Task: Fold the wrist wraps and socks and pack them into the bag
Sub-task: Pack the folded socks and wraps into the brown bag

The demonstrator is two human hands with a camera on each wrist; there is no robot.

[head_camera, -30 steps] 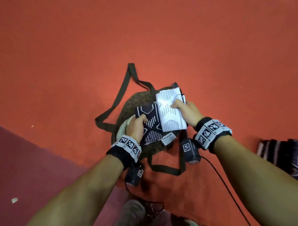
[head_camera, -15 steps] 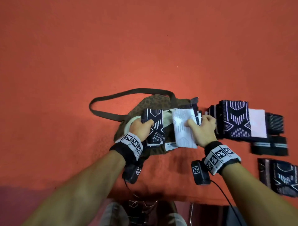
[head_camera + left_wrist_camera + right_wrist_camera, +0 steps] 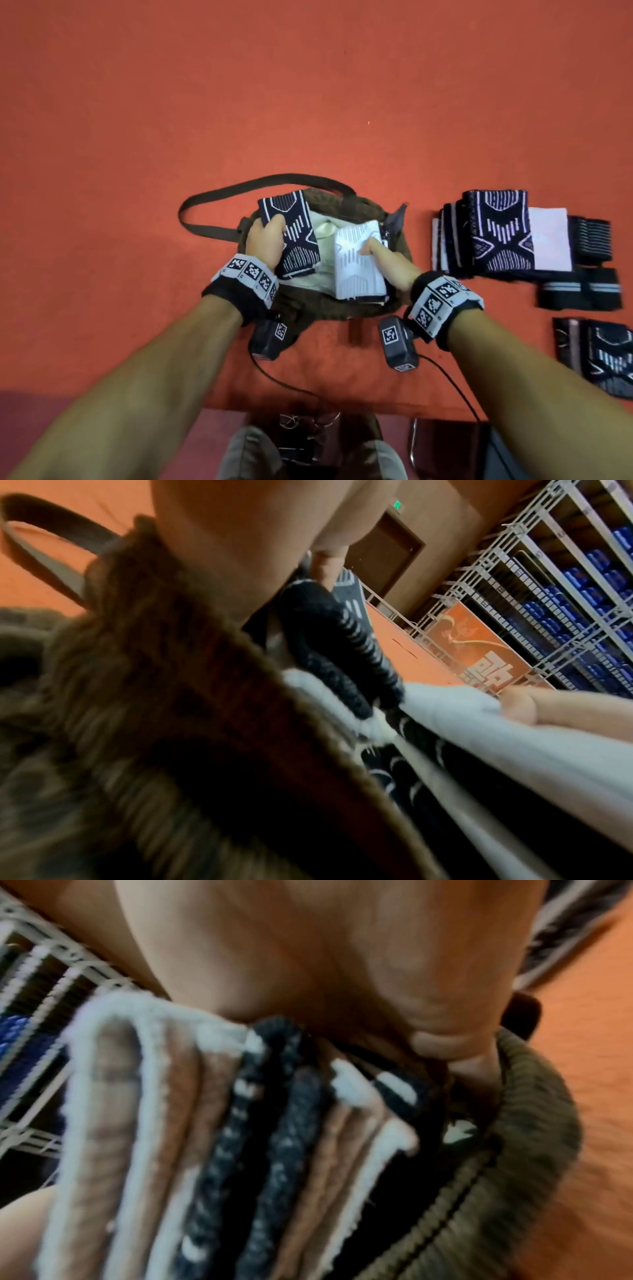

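A brown bag point(image 3: 359, 212) lies open on the orange table, its pale lining showing. My left hand point(image 3: 265, 240) grips a folded black sock point(image 3: 294, 233) with white pattern at the bag's left side. My right hand point(image 3: 387, 260) holds a stack of folded socks, a white one point(image 3: 356, 270) on top, in the bag's right side. The right wrist view shows the stack's edges point(image 3: 240, 1137), white and dark layers, against the bag's ribbed rim point(image 3: 514, 1150). In the left wrist view the black sock point(image 3: 329, 647) stands beside the brown bag edge point(image 3: 171, 696).
To the right lies a pile of folded black and white socks point(image 3: 500, 233). Beside it are black wrist wraps point(image 3: 579, 291) and another black patterned piece point(image 3: 603, 356) near the right edge. The bag's strap point(image 3: 219, 198) loops out to the left. Cables trail from my wrists toward the table's near edge.
The bag's mouth has been spread wider. My left hand moved the black sock to the bag's left side. My right hand lowered the white-topped stack deeper into the bag.
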